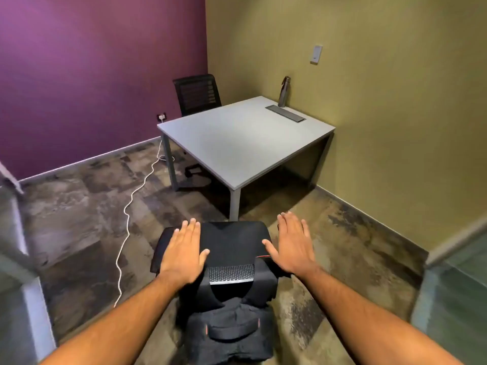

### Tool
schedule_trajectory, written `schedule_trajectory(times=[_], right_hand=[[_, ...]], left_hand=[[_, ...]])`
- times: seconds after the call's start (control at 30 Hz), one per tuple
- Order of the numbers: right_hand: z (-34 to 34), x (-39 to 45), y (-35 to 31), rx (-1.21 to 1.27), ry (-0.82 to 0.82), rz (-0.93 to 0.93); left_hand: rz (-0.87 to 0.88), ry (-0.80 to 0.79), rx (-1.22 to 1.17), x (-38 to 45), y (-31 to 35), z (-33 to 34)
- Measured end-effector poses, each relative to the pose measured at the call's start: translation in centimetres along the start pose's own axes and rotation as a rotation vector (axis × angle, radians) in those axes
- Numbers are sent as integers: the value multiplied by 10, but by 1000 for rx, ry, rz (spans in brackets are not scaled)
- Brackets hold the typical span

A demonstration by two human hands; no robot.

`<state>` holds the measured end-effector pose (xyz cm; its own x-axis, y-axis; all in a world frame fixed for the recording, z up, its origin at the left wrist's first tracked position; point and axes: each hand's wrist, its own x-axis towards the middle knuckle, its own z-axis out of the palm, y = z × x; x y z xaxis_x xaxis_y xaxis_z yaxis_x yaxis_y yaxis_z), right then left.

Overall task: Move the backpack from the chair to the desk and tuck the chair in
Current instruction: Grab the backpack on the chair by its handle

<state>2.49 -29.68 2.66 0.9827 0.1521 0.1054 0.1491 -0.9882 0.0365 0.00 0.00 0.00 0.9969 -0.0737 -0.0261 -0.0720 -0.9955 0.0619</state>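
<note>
A black backpack (232, 320) with a carry handle and a grey mesh strip sits on a black chair (232, 237) right in front of me. The chair stands on the carpet, a short way from the near corner of the grey desk (237, 143). My left hand (184, 251) hovers palm down over the chair's left side, fingers apart, holding nothing. Over the chair's right edge, my right hand (292, 243) is spread flat the same way and also empty. Whether either palm touches the fabric is unclear.
A second black mesh chair (196, 94) stands behind the desk against the purple wall. A metal bottle (284, 91) and a cable tray lid (285, 113) are at the desk's far side. A white cable (129, 206) snakes across the carpet on the left.
</note>
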Motion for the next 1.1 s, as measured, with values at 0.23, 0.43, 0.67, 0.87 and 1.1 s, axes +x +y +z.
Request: schedule_trajectory(times=[0.23,0.43,0.67,0.87,1.1], right_hand=[[25,-26,-1,-33,-177,20],[40,-28,-11,19,-319,110],[45,-11,-36,98,-452,338],[43,11,-38,223,-575,533],[38,13,-14,552,-452,701]], left_hand=[[78,-254,-106,-16,10,29],[50,-333,-101,-17,15,43],[90,-331,-87,-22,9,56],[126,-330,-66,-25,6,59],[157,-377,-36,-12,5,46]])
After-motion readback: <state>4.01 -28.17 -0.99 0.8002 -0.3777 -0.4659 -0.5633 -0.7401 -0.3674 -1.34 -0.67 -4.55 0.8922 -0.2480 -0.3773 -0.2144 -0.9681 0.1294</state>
